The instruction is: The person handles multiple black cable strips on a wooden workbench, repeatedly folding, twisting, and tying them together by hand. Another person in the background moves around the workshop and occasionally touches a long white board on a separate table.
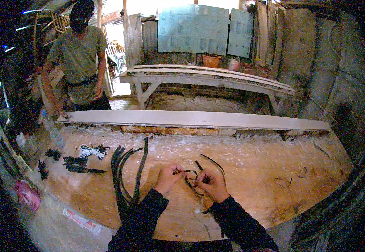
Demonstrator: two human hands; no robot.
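Observation:
Over the wooden tabletop (249, 197), my left hand (168, 179) is closed in a pinch on a thin black strip (191, 187). Close to its right, my right hand (212, 185) is also closed, its fingers curled round part of the same strip. The strip bends between the two hands, and its exact ends are hidden by the fingers. Just beyond my right hand lies a loose black strip (213, 163). Several longer black strips (141, 168) lie left of my left hand, partly under my left sleeve.
Bundles of black cord (75, 161) and white cord (93, 151) lie at the left. A long pale board (191, 119) runs along the far edge. A person (81, 63) stands far left near a clear plastic bottle (53, 131). Behind is a bench (169, 77) with an orange pot (211, 61).

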